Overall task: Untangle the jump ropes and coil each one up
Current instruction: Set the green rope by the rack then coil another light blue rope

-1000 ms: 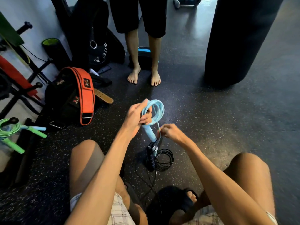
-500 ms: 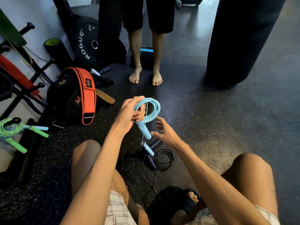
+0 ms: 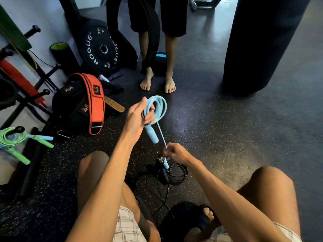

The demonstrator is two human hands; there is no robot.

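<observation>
My left hand point(image 3: 138, 117) grips a coil of the light blue jump rope point(image 3: 160, 106) held up over the floor, with one blue handle point(image 3: 152, 134) hanging below the fist. A straight length of that rope runs down to my right hand point(image 3: 175, 152), which pinches it near its second blue handle point(image 3: 165, 164). Beneath my right hand a black jump rope point(image 3: 177, 173) lies partly coiled on the floor, its dark handles beside it and loose cord trailing toward my feet. A green jump rope point(image 3: 10, 138) lies coiled at the far left.
A person stands barefoot point(image 3: 157, 82) just beyond the ropes. A black punching bag point(image 3: 262, 42) hangs at the right. An orange lifting belt point(image 3: 95, 102) on a black bag, a weight plate point(image 3: 102, 48) and a rack point(image 3: 22, 84) crowd the left side.
My right hand, open half a second ago, has closed on the blue rope near its lower handle and pulled it straight. The coil in my left hand stays raised.
</observation>
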